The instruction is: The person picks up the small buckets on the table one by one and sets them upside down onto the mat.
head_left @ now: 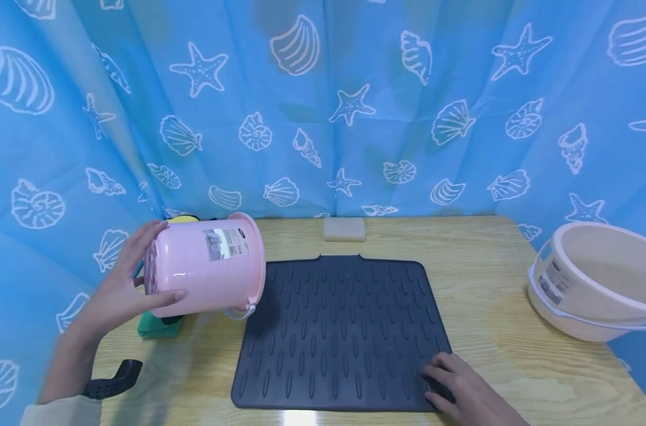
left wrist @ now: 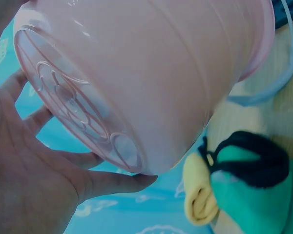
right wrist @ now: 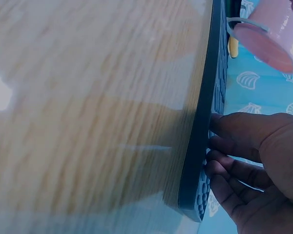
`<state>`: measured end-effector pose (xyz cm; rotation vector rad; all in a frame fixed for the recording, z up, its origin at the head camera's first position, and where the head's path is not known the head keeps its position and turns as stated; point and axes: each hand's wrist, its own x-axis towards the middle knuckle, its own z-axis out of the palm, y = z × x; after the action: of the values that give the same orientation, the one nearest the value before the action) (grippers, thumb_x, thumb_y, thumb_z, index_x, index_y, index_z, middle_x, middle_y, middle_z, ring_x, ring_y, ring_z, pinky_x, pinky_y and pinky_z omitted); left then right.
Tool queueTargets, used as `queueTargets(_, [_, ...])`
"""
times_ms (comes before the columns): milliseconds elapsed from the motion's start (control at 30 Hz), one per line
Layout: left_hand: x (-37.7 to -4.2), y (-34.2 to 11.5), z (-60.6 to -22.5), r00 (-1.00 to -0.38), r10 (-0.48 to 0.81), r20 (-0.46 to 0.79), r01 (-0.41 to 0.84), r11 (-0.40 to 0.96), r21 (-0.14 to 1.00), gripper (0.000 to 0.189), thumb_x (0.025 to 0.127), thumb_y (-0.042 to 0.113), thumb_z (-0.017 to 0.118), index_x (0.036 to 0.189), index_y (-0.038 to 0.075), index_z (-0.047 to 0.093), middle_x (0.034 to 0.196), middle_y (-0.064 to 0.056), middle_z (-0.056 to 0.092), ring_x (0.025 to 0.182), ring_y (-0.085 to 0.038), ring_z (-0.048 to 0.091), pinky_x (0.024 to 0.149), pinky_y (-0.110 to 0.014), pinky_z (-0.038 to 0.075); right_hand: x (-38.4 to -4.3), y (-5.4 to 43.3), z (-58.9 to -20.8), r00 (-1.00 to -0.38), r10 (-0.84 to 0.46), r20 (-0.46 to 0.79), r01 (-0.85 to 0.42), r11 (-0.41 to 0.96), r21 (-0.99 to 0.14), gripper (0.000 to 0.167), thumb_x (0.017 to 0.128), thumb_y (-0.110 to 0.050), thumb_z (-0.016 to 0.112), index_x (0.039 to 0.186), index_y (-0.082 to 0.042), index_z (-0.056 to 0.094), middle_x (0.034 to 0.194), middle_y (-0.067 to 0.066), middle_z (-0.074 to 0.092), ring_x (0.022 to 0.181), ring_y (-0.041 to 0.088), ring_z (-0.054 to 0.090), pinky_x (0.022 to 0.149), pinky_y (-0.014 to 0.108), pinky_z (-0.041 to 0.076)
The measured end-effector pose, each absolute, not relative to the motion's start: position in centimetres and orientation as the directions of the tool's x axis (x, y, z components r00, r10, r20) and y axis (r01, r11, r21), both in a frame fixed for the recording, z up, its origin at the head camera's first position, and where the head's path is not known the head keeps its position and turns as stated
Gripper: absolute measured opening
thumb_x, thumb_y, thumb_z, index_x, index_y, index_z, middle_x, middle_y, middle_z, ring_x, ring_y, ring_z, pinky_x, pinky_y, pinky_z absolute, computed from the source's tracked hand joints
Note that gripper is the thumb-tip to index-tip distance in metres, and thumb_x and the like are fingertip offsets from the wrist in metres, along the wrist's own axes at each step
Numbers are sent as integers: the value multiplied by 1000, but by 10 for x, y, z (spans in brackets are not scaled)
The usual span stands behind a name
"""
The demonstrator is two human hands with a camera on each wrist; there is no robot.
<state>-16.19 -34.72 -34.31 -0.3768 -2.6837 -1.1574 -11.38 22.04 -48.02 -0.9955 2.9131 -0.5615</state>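
Observation:
My left hand (head_left: 120, 278) grips a pink bucket (head_left: 211, 266) by its base, fingers and thumb spread round the bottom edge. The bucket is tipped on its side above the left of the table, its mouth turned right toward a dark grey ridged mat (head_left: 344, 331). A picture label is stuck on its side, and its pale handle (left wrist: 278, 80) hangs below the rim. In the left wrist view the embossed bottom faces my palm. My right hand (head_left: 463, 387) rests with bent fingers at the mat's front right corner, fingertips (right wrist: 214, 168) on its ridged surface.
A cream bucket (head_left: 557, 284) with a label and handle stands at the right edge. A beige block (head_left: 344, 229) lies behind the mat. Left, partly behind the pink bucket, are a green cloth item (left wrist: 251, 195) with a black strap and a rolled yellow towel (left wrist: 199, 190). A blue shell-print curtain (head_left: 323, 118) hangs behind.

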Motion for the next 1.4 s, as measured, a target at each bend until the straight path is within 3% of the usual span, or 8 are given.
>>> queueTargets(167, [-175,-331,-353,-949,186,253,312,660,684,114,74,22,89,159,41,15,166,0,4,137,-45,21,85,-74,43,-113,224,-481,-786,-604,132,-607,715,-346,29,86,-24,80,109,-7,74,102,-8,53,87,4,48,68,28,50])
queueTargets(367, [-188,-317,-353,-937,214,277,348,659,666,113,71,23,90,158,42,20,165,-3,9,139,-43,19,88,-77,39,-112,223,-481,-785,-596,170,-614,711,-342,27,86,-22,79,109,-8,74,102,-10,53,87,3,48,68,28,50])
queueTargets(667, [-197,-304,-341,-947,255,195,320,715,621,111,75,36,88,159,43,15,166,-3,4,141,-45,20,90,-74,40,-112,223,-482,-784,-588,199,-619,714,-328,27,85,-20,80,109,-8,74,103,-10,53,88,2,48,69,28,50])
queueTargets(800, [-204,-296,-336,-935,301,187,352,724,593,109,75,38,87,159,40,18,166,-2,6,144,-41,17,93,-72,40,-112,223,-483,-773,-593,225,-634,704,-322,27,84,-20,81,108,-8,74,102,-10,52,88,2,48,68,27,50])
queueTargets(1100, [-216,-279,-325,-907,381,178,416,753,509,108,72,44,86,160,31,23,163,-9,14,139,-43,27,91,-71,44,-113,223,-486,-772,-596,221,-634,696,-337,27,84,-19,81,108,-8,74,102,-9,52,87,2,47,68,26,50])
queueTargets(1400, [-226,-258,-318,-902,414,125,424,792,438,107,73,52,83,159,27,26,164,-12,14,143,-47,21,95,-72,39,-113,224,-488,-761,-600,246,-648,687,-328,27,84,-18,81,107,-8,74,102,-9,53,87,2,48,67,26,50])
